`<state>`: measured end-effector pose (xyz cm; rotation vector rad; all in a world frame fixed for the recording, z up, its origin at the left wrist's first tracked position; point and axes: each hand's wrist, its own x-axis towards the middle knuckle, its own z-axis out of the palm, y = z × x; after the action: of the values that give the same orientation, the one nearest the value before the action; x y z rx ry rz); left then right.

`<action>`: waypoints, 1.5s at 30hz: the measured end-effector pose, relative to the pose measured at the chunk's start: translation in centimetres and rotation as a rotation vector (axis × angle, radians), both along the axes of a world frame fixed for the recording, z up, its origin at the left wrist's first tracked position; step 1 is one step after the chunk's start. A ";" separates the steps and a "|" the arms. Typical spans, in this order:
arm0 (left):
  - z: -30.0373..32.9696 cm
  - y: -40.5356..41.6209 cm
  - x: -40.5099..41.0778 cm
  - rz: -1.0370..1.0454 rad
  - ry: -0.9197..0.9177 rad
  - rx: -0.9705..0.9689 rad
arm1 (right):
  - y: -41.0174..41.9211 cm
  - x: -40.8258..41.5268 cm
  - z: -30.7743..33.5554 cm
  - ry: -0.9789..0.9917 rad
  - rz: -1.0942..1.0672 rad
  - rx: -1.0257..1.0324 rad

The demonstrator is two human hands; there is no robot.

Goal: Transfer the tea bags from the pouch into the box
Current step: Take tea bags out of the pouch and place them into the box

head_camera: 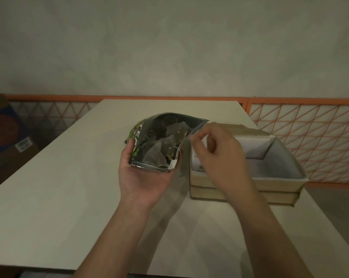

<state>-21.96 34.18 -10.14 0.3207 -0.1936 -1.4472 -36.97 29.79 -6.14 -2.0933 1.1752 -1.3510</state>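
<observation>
tea bags (159, 151): light, soft, best pinched by tag | left hand (143, 173) cups pouch (161, 141) base, fingers curled round it | right hand (215, 155) over box (280, 167) at 3 o'clock, fingers pinched, contents unclear

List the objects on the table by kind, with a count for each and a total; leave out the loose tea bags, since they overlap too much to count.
Pouch, open, held in the left hand: 1
Box, open, with the right hand over it: 1
Total: 2
</observation>
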 end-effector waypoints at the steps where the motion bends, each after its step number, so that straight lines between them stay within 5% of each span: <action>1: 0.0 0.0 0.1 0.002 -0.018 0.009 | 0.8 0.8 0.0 -0.001 0.040 -0.042; 8: 0.1 0.1 0.4 0.013 -0.001 0.030 | 1.8 4.3 -2.8 0.263 -0.007 -0.208; 22: -0.3 -0.5 0.3 0.014 0.102 -0.031 | 0.3 -1.2 3.0 -0.737 0.378 0.372; 26: -0.1 -0.4 -0.1 0.002 0.098 -0.019 | 0.2 -1.6 3.0 -0.767 0.431 0.393; 33: 0.4 -0.6 -0.5 0.022 0.082 -0.016 | 0.0 -2.6 4.1 -1.101 0.586 0.299; 45: 0.6 -0.3 -0.8 0.047 0.156 -0.040 | -2.6 -3.6 2.3 -0.939 0.327 0.213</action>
<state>-22.72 33.93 -9.54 0.1773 -0.0880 -1.4134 -40.57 27.14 -3.87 -1.1590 0.5102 -1.6468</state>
